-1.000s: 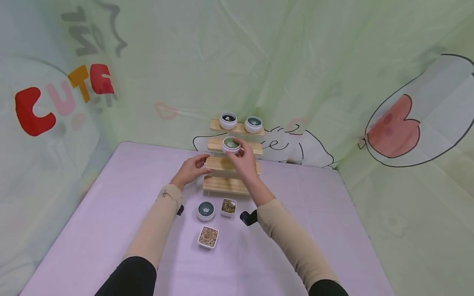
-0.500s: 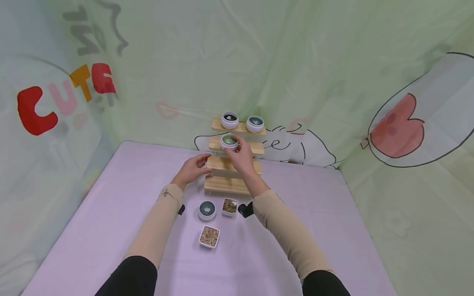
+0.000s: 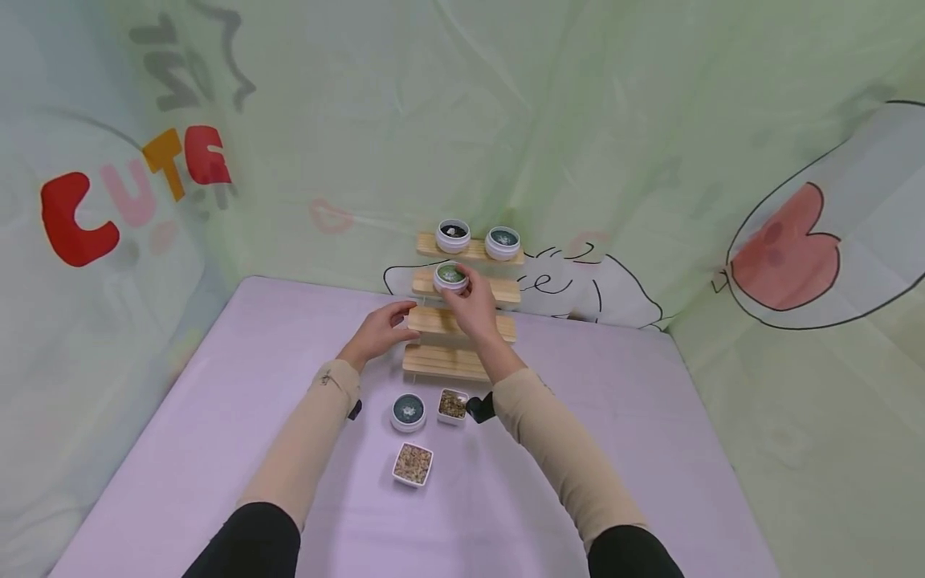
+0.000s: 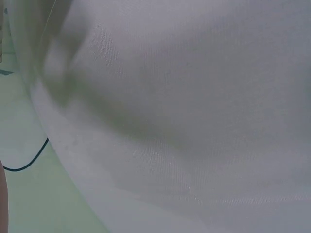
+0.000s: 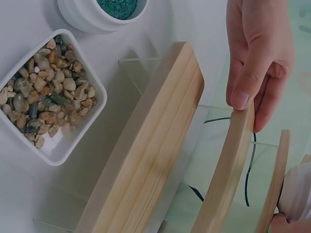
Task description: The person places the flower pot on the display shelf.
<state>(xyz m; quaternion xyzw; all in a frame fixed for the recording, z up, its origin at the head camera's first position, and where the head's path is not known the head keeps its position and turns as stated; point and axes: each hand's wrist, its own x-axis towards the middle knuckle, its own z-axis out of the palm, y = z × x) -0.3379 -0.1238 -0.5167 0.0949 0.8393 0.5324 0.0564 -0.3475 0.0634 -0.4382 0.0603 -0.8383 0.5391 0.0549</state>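
My right hand [image 3: 475, 307] grips a small round white pot [image 3: 451, 277] with green contents at the left end of the third step up of a stepped wooden stand [image 3: 448, 363]. In the right wrist view only part of that white pot [image 5: 297, 191] shows, at the right edge beside a board. My left hand [image 3: 379, 331] holds the left end of the second step, its thumb in front and fingers behind, as the left hand [image 5: 265, 43] in the right wrist view shows. Whether the pot rests fully on the board I cannot tell.
On the top step stand a white pot with dark contents [image 3: 453, 236] and one with blue-green contents [image 3: 502, 242]. Before the stand are another blue-green pot [image 3: 408, 412] and two square dishes of pebbles [image 3: 413, 465]. A printed curtain [image 3: 578, 144] hangs close behind.
The right hand has shifted the pot slightly left and back along the third step. My left hand keeps its place at the second step. The camera view has drifted a little.
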